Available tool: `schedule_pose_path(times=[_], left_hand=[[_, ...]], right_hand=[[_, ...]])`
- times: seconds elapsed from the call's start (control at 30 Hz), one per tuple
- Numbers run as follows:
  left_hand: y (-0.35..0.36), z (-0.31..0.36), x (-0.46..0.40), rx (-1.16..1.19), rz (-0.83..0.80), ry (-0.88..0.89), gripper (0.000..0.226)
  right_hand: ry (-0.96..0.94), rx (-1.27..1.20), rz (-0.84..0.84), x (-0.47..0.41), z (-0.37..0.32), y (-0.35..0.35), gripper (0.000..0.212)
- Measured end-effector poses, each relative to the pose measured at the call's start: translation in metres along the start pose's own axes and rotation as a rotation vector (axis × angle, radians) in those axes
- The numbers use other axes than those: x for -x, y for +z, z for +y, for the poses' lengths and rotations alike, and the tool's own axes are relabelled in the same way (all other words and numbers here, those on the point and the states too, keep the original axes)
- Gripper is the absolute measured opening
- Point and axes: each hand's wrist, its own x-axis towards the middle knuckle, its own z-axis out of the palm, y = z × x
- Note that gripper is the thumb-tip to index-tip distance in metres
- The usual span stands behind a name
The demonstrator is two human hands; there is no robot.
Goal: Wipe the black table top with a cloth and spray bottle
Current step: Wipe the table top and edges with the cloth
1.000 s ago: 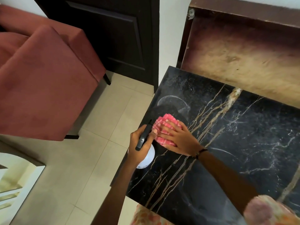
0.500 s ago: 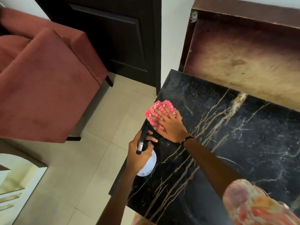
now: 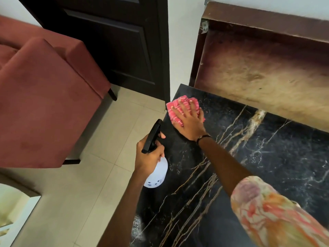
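- Spray bottle [image 3: 156, 172]: just off bench [image 3: 267, 166] left edge, held by left hand [image 3: 148, 157] curled round neck below black trigger; rigid plastic, probably light; hold at neck.
- Cloth [image 3: 175, 107]: at bench far-left corner, pressed flat under spread right hand [image 3: 189, 123]; soft, limp; hold by palm pressure.

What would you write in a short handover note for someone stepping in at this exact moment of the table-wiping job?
Right hand: flat, fingers spread, pressing the pink cloth onto the far left corner of the black marble table top.
Left hand: grips the white spray bottle by its black trigger head, held at the table's left edge.
Done: cannot tell how much is already wiped.
Left: wipe the remaining top, spraying as needed.
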Motion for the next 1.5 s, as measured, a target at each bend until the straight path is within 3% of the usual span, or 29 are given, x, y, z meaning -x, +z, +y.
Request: schedule_pose_path(times=[0.1,0.23,0.4,0.57,0.63,0.73,0.83,0.9,1.03,1.13,1.23,1.37,1.5], left_hand=[[0.004,-0.002,-0.007,-0.013,-0.018,0.008,0.024],[0.008,-0.007,-0.017,-0.005,-0.019,-0.019,0.019],[0.014,-0.008,-0.024,-0.001,-0.073,0.009,0.024],[0.015,-0.009,-0.026,-0.018,-0.111,0.017,0.023],[0.015,-0.009,-0.026,-0.021,-0.117,0.022,0.023],[0.016,-0.012,-0.025,-0.042,-0.13,0.032,0.023],[0.017,-0.012,-0.025,-0.056,-0.15,0.06,0.025],[0.015,-0.012,-0.025,-0.034,-0.152,0.052,0.025],[0.008,-0.016,-0.028,0.007,-0.136,0.012,0.023],[0.002,-0.018,-0.03,0.014,-0.155,0.03,0.023],[0.002,-0.019,-0.027,0.026,-0.192,0.046,0.022],[0.003,-0.022,-0.028,-0.009,-0.239,0.071,0.021],[0.0,-0.021,-0.03,-0.007,-0.231,0.059,0.022]], right_hand=[[-0.19,0.019,0.042,0.009,-0.017,0.006,0.061],[-0.376,0.117,0.075,0.043,0.028,0.013,0.059],[-0.052,0.067,0.041,0.022,0.077,0.0,0.066],[0.137,-0.033,0.029,-0.049,0.046,-0.013,0.067],[0.125,-0.029,0.025,-0.065,0.024,-0.012,0.064],[-0.053,0.018,0.011,-0.053,0.006,-0.006,0.062],[-0.23,0.067,0.024,-0.013,0.02,0.0,0.063],[-0.226,0.072,0.044,0.008,0.047,0.002,0.062],[0.038,0.028,0.044,0.001,0.077,-0.009,0.067],[0.276,-0.045,0.027,-0.042,0.052,-0.016,0.067],[0.379,-0.09,-0.002,-0.078,0.018,-0.014,0.064],[0.235,-0.047,0.005,-0.082,-0.001,-0.012,0.06],[0.065,0.048,0.012,-0.026,0.021,-0.001,0.066]])
